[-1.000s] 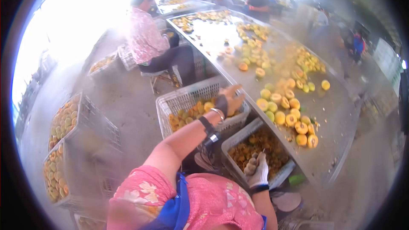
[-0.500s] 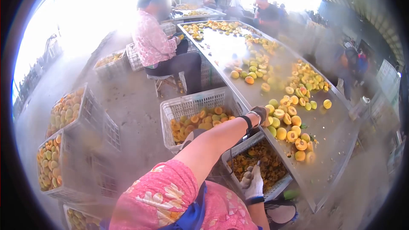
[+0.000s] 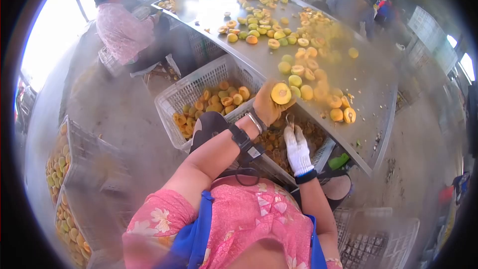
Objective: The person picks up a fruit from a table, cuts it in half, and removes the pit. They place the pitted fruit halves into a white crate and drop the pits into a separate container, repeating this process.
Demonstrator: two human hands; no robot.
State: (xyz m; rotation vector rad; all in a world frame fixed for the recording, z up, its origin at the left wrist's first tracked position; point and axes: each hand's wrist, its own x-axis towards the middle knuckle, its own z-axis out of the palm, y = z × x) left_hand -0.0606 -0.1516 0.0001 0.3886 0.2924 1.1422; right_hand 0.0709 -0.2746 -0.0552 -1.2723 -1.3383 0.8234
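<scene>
My left hand (image 3: 268, 103), in a tan glove, is closed around a peach half (image 3: 281, 93) with its yellow cut face turned up. This hand is just off the edge of the metal table (image 3: 368, 142). Below and to the right, my right hand (image 3: 297, 147), in a white glove, is closed on a small metal-tipped tool (image 3: 290, 118); most of the tool is hidden by the fingers. Under both hands stands a crate (image 3: 324, 150) holding brown-orange pits and scraps. Halved peaches (image 3: 306, 92) lie on the table near my left hand.
A white crate (image 3: 167, 102) of peach halves stands left of my knee. More filled crates (image 3: 69, 169) are stacked at far left. Another person (image 3: 122, 30) sits by the table's left side; others are beyond it. Grey crates (image 3: 371, 234) lie at lower right.
My left hand has come back from the pile on the table with a peach half. My right hand has risen over the scrap crate, and the view has tilted down.
</scene>
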